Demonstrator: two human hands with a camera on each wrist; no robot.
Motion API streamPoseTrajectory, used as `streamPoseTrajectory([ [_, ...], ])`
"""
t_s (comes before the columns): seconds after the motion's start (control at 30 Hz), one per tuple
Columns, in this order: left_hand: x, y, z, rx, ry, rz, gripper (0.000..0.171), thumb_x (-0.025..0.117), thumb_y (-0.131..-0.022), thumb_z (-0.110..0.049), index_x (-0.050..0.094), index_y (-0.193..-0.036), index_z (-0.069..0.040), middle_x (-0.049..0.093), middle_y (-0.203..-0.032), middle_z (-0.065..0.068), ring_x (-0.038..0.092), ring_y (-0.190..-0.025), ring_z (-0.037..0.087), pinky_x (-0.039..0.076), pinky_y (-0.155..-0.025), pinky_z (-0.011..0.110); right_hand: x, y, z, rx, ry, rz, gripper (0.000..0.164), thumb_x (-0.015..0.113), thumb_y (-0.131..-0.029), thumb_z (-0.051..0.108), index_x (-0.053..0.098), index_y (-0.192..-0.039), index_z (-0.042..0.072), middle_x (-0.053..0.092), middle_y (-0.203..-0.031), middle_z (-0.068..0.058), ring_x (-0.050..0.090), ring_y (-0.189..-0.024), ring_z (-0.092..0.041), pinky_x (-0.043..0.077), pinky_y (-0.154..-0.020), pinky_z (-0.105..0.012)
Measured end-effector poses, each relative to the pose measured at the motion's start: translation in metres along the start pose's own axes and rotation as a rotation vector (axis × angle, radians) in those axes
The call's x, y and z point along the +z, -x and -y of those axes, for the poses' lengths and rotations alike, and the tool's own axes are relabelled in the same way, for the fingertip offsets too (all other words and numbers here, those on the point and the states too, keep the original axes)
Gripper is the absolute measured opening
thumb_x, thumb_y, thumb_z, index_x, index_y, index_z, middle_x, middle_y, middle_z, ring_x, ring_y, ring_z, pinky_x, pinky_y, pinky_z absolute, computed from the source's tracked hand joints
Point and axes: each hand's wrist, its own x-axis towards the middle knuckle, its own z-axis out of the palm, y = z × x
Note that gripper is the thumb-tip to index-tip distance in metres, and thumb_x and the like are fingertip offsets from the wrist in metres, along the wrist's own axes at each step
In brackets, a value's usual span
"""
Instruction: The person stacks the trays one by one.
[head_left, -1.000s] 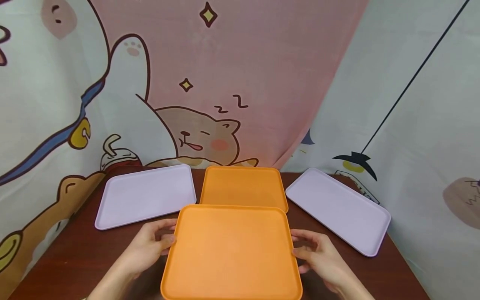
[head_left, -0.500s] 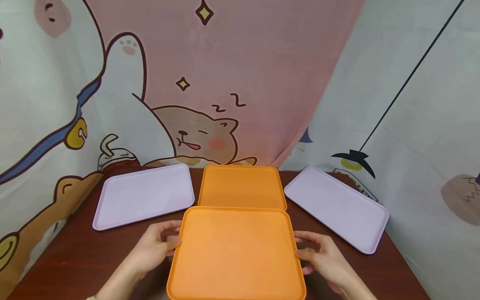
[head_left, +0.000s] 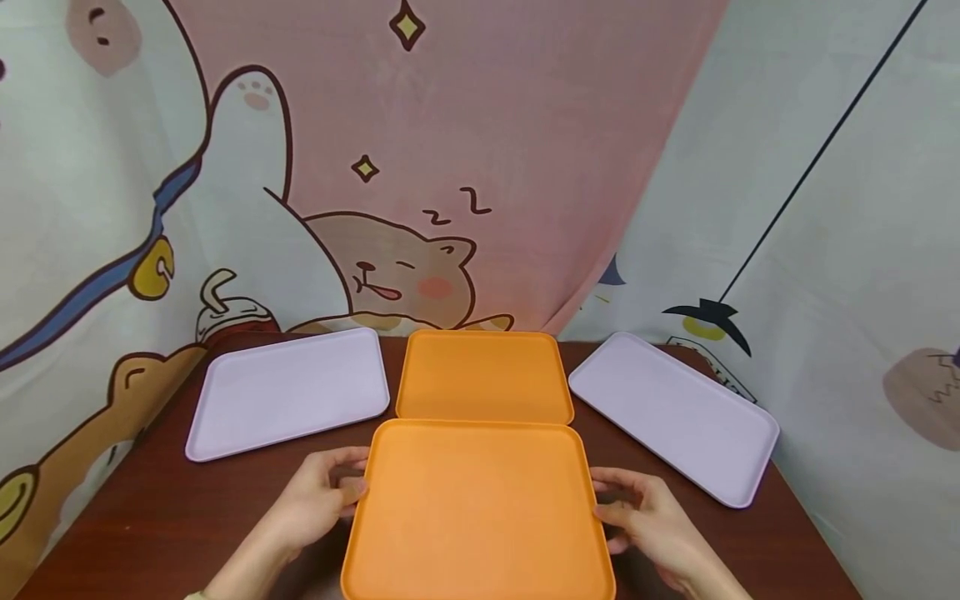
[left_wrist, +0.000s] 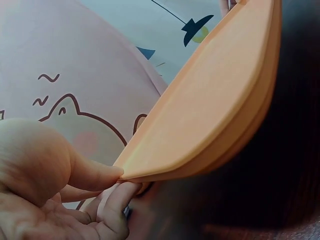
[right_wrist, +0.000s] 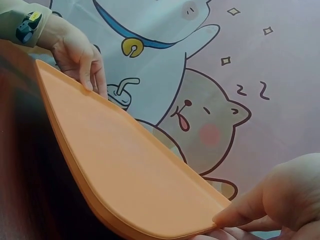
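Both hands hold a flat orange tray (head_left: 480, 517) with a low rim by its two short sides, near the front of the table. On its left edge, the left hand (head_left: 315, 500) pinches the rim, thumb on top and fingers beneath, as the left wrist view shows. Opposite it, the right hand (head_left: 645, 517) grips the right edge the same way. In the wrist views the tray's underside hangs over a dark shadow. A second orange tray (head_left: 483, 375) lies right behind, its near edge meeting the held tray's far rim in the head view.
A pale lilac tray (head_left: 288, 392) lies at the back left of the brown table (head_left: 172, 517). Another lilac tray (head_left: 675, 417) sits slanted at the right, close to the table's edge. Behind the table hangs a cloth (head_left: 525, 167) printed with cartoon animals.
The held orange tray has shifted slightly right and toward the person, so more of the rear orange tray shows. Both hands moved along with it, keeping their grip.
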Motion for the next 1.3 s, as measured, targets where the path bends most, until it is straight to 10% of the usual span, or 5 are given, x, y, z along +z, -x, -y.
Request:
streamPoseTrajectory([
  [1.3, 0.016, -0.008, 0.014, -0.025, 0.004, -0.018, 0.044, 0.059, -0.095, 0.015, 0.055, -0.138, 0.018, 0.06, -0.12, 0.023, 0.07, -0.096, 0.029, 0.064, -0.077, 0.047, -0.005, -0.007, -0.017, 0.046, 0.042, -0.017, 0.056, 0.066, -0.095, -0.007, 0.047, -0.146, -0.019, 0.059, -0.129, -0.026, 0.072, -0.088, -0.034, 0.063, -0.059, -0.045],
])
